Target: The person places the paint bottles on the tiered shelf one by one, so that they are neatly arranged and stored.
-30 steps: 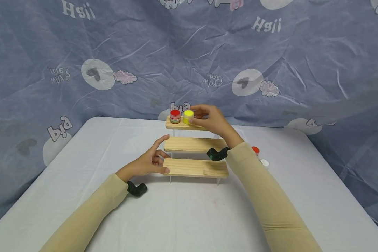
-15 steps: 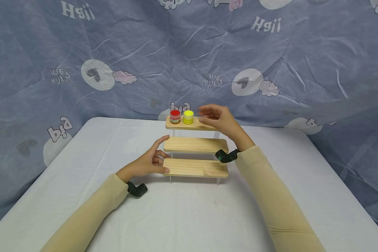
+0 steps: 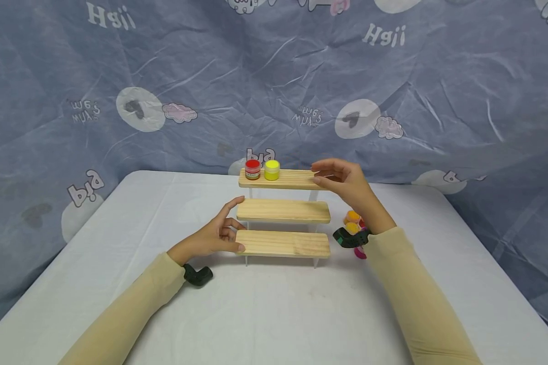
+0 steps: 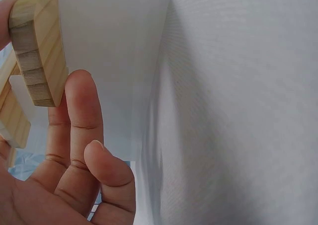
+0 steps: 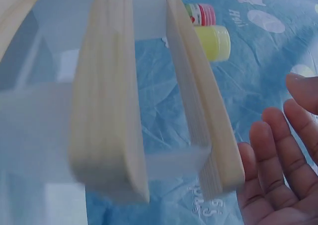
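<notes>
A three-tier wooden display stand (image 3: 283, 210) with pale boards and clear supports stands on the white table. On its top board, toward the left, sit a small red-lidded jar (image 3: 252, 170) and a yellow jar (image 3: 271, 170), side by side and upright. My left hand (image 3: 212, 235) grips the stand's left end, thumb on the lowest board and index finger at the middle one. By the right end of the top board is my right hand (image 3: 342, 180), fingers loosely bent around nothing. In the right wrist view its fingers (image 5: 283, 160) are beside that board's end.
Several small jars with orange lids (image 3: 352, 217) and a magenta one (image 3: 360, 252) are on the table right of the stand, partly hidden by my right wrist. A blue-grey printed cloth (image 3: 210, 91) hangs behind the table (image 3: 265, 314).
My right hand has let go of the yellow jar and moved right along the top board. Jars behind the right arm have come into sight. The left hand has kept its place.
</notes>
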Motion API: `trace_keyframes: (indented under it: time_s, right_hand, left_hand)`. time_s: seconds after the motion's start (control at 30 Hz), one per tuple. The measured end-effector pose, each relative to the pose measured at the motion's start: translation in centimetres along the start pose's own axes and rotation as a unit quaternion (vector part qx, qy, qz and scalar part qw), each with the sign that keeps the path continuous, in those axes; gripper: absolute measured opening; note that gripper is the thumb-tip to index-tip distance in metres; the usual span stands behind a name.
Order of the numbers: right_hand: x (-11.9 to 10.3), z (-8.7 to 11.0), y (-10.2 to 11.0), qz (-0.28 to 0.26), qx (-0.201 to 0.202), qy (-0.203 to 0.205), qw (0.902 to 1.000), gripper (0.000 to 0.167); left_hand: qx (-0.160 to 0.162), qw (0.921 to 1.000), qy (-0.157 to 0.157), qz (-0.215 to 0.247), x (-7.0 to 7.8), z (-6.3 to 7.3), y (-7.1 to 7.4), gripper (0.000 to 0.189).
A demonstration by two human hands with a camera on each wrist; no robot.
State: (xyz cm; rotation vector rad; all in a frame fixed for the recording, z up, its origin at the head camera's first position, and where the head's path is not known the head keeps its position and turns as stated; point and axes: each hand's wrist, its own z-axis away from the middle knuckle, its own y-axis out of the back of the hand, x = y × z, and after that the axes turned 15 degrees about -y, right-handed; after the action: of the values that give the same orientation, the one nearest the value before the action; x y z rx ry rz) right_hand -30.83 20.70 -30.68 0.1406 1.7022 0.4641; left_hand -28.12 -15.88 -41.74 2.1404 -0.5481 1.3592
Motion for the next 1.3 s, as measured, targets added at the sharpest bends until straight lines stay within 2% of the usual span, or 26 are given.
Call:
trace_keyframes:
  time_s: [0.23, 0.4, 0.93, 1.3]
  right_hand:
    - [1.4, 1.3, 2.2, 0.003, 0.037, 0.014, 0.9992, 0.031]
    - [2.4, 2.4, 3.6, 0.022, 0.037, 0.007, 0.9991, 0.032]
    - [6.0, 4.8, 7.3, 0.126, 0.004, -0.066, 0.9898, 0.032]
    - [9.6, 6.7, 9.2, 0.151, -0.008, -0.118, 0.9815, 0.038]
  left_hand:
    - [0.000, 1.0000, -0.004, 0.003, -0.1, 0.1, 0.1, 0.122]
    - [0.000, 1.0000, -0.004, -0.001, -0.1, 0.1, 0.2, 0.122]
    - [0.000, 1.0000, -0.005, 0.001, -0.1, 0.0, 0.1, 0.122]
    - [-0.002, 1.0000, -0.004, 0.003, -0.1, 0.0, 0.0, 0.122]
